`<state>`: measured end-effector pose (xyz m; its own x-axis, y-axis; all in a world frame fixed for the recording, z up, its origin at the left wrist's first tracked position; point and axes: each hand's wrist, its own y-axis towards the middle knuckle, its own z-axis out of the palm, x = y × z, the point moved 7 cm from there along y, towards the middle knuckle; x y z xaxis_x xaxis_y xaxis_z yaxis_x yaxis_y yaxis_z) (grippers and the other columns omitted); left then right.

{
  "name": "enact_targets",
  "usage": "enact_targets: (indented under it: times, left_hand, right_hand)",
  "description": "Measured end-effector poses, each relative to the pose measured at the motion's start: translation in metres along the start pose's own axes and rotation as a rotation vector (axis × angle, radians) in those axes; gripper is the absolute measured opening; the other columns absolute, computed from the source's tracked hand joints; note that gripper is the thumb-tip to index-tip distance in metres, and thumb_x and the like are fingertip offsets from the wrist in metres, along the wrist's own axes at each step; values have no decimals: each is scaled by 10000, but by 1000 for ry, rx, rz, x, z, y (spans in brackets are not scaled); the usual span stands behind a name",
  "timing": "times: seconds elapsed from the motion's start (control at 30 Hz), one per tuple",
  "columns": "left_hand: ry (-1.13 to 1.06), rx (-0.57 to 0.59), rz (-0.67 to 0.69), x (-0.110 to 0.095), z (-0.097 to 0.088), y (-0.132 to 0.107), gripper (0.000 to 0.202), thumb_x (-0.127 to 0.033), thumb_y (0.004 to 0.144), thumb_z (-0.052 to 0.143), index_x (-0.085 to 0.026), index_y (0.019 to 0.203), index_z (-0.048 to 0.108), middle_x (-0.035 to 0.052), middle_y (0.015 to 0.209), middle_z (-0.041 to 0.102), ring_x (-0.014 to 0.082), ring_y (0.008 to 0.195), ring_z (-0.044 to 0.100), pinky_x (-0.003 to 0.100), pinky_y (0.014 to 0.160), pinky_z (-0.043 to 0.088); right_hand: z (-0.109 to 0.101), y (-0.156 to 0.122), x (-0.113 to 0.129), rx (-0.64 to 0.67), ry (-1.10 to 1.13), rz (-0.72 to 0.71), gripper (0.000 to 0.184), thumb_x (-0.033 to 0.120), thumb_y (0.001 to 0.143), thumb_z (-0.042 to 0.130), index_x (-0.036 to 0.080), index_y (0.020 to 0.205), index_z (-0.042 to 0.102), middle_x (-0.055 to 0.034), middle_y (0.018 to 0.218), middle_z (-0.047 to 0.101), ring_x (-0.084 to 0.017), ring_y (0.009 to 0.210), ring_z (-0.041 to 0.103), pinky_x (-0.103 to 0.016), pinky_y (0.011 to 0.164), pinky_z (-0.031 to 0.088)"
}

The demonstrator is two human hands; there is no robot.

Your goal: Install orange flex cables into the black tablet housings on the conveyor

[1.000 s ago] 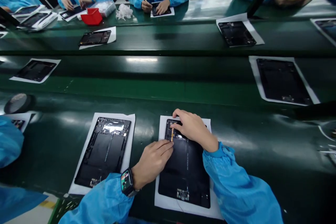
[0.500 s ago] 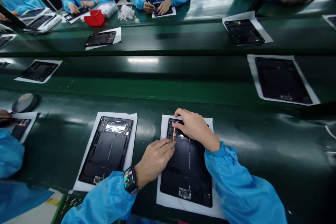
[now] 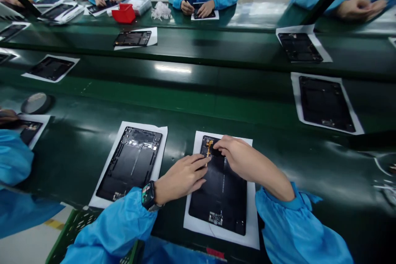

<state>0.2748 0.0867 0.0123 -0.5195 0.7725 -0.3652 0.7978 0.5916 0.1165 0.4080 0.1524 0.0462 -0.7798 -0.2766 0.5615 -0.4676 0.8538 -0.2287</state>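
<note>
A black tablet back housing (image 3: 213, 194) lies on a white sheet (image 3: 252, 231) in front of me. An orange flex cable (image 3: 209, 147) runs along its upper left part. My left hand (image 3: 182, 177) reaches in from the left, fingers stretched out, with the fingertips on the lower end of the cable. Over the housing's top, my right hand (image 3: 236, 154) has its fingers bent together just right of the cable's upper end. Whether anything is between those fingertips is hidden. A second tablet housing (image 3: 131, 165) rests on its own sheet to the left.
A conveyor belt (image 3: 185, 95) beyond the bench carries several housings on sheets, one (image 3: 326, 101) at the right. A round grey dish (image 3: 35, 103) stands at the left. Co-workers in blue sleeves sit opposite, near a red bin (image 3: 123, 13). A green crate (image 3: 66, 231) is below the bench edge.
My right hand has drawn its fingers together and shifted right, uncovering the cable's upper end. My left fingers lie further over its lower end. The whole view has shifted slightly.
</note>
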Motion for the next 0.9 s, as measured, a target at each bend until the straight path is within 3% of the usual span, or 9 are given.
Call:
enact_targets:
  times: [0.1, 0.17, 0.33, 0.47, 0.6, 0.77, 0.9]
  left_hand:
    - [52, 37, 4, -4, 5, -2, 261, -234, 915, 570, -141, 1157, 605, 97, 1398, 528, 274, 1343, 429, 423, 1049, 467]
    - [73, 38, 14, -7, 5, -3, 268, -200, 899, 566, -131, 1156, 605, 98, 1386, 537, 274, 1354, 420, 405, 1045, 470]
    - [100, 39, 24, -10, 1, -5, 302, -139, 874, 551, -96, 1170, 590, 129, 1376, 536, 276, 1372, 406, 381, 1054, 459]
    - [55, 12, 35, -10, -6, -6, 268, -152, 888, 555, -126, 1152, 590, 121, 1383, 530, 246, 1343, 450, 350, 1052, 462]
    - [52, -7, 44, -8, -6, -9, 290, -152, 890, 557, -141, 1179, 580, 119, 1412, 507, 253, 1368, 418, 363, 1035, 472]
    - [-20, -35, 33, -2, -6, -9, 200, -201, 907, 558, -157, 1085, 638, 99, 1398, 532, 249, 1315, 485, 379, 1027, 474]
    - [-71, -149, -1, 6, -18, -9, 367, -227, 890, 598, -144, 1245, 553, 124, 1392, 529, 254, 1327, 464, 409, 1102, 399]
  right_hand:
    - [-8, -11, -1, -49, 39, 46, 235, 117, 899, 492, 216, 948, 700, -35, 955, 717, -202, 896, 657, -294, 790, 466]
    - [-9, -21, -4, -81, 81, 98, 147, 197, 889, 554, 226, 900, 698, -17, 837, 726, -197, 776, 670, -290, 704, 477]
    - [6, -54, -10, -148, 44, 166, 212, 388, 930, 531, 241, 804, 618, 26, 565, 587, -170, 520, 559, -281, 509, 393]
    - [26, -78, -11, -185, 119, 165, 186, 352, 979, 440, 248, 924, 584, 18, 673, 617, -165, 570, 575, -276, 540, 414]
    - [42, -87, -9, -209, 153, 166, 140, 321, 973, 464, 242, 1033, 562, 6, 751, 649, -177, 641, 617, -280, 586, 450]
    - [52, -76, 7, -258, 27, 84, 139, 252, 966, 472, 223, 1019, 597, -48, 915, 686, -208, 788, 656, -308, 666, 488]
    - [61, -60, 25, -213, -96, 22, 237, 131, 959, 395, 186, 1066, 600, -93, 1013, 679, -232, 908, 664, -343, 767, 516]
